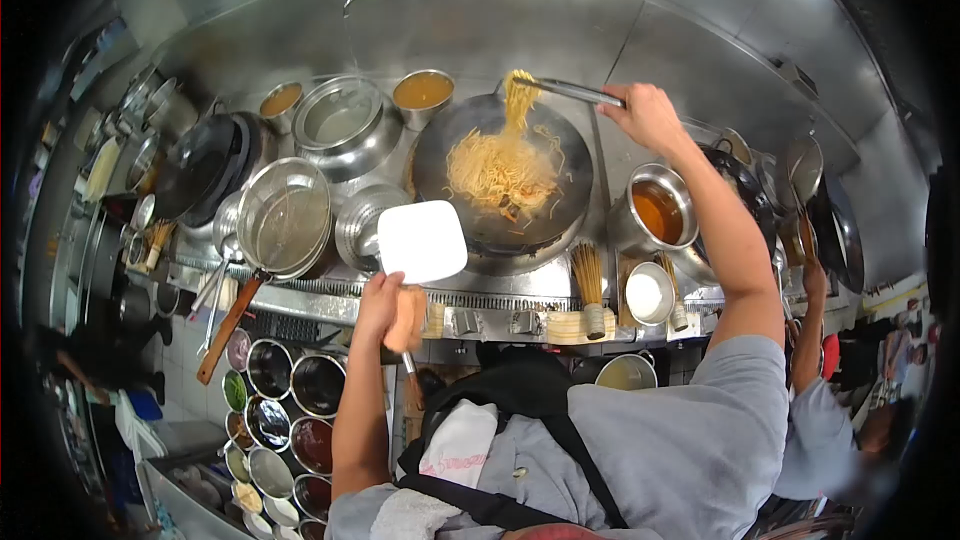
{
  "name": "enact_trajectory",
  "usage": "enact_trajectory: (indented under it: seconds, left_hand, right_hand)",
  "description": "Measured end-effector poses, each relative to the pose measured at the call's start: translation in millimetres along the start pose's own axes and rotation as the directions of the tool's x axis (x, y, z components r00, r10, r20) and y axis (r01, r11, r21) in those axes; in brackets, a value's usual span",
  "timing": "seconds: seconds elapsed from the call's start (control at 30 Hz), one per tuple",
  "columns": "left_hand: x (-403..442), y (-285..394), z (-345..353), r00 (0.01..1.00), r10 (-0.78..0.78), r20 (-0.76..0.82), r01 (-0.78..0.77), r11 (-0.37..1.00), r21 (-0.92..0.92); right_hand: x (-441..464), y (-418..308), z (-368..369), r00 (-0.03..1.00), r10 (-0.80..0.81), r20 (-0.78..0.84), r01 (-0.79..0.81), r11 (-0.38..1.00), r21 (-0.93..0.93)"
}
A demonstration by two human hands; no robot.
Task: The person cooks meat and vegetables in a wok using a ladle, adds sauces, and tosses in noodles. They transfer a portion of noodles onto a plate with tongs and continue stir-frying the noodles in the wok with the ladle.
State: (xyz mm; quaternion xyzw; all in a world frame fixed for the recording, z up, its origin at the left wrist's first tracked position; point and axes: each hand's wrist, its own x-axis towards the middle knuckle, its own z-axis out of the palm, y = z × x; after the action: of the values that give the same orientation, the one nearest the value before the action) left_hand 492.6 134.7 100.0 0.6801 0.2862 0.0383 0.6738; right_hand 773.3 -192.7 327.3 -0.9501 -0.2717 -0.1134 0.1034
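My right hand (645, 117) is closed around metal tongs (575, 91), whose tips hold a raised bundle of noodles (519, 100). Below the bundle, more noodles (500, 172) with darker bits lie in a large dark wok (440, 210). My left hand (378, 308) grips the near edge of a white square plate (422, 241), in front of the wok's left side. Nothing shows on the plate. Against the left hand is an orange-tan cloth or sponge (405, 320); whether the fingers also hold it is unclear.
Left of the wok are a water pot (340, 115), sauce pots and a strainer (285, 217) with a wooden handle. At right stand a pot of reddish liquid (657, 211), a white bowl (650, 294) and bamboo brushes (590, 290). A co-worker's arm (814, 315) is far right.
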Motion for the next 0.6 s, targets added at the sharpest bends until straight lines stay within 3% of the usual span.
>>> enact_trajectory:
  seconds: [0.03, 0.1, 0.3, 0.43, 0.5, 0.6]
  left_hand:
    - [24, -7, -2, 0.998, 0.027, 0.055, -0.027, 1.000, 0.004]
    - [33, 24, 8, 0.997, 0.076, 0.010, -0.077, 0.991, 0.109]
    - [99, 9, 15, 0.991, 0.110, 0.070, -0.122, 0.971, 0.208]
    - [84, 25, 27, 0.992, 0.102, 0.080, -0.111, 0.987, 0.118]
    - [99, 9, 30, 0.993, 0.083, 0.086, -0.093, 0.990, 0.110]
    - [86, 15, 33, 0.994, 0.073, 0.078, -0.083, 0.987, 0.135]
  right_hand:
    - [1, -3, -15, 1.000, 0.012, -0.016, -0.013, 1.000, -0.010]
    - [4, -9, -45, 0.991, -0.042, -0.124, 0.039, 0.999, -0.026]
    - [4, -50, -142, 0.960, -0.063, -0.272, 0.018, 0.986, -0.167]
    - [7, -65, -190, 0.923, -0.097, -0.372, 0.021, 0.979, -0.204]
    - [7, -75, -216, 0.898, -0.116, -0.425, -0.032, 0.945, -0.326]
    - [9, -83, -244, 0.881, -0.100, -0.463, -0.001, 0.977, -0.213]
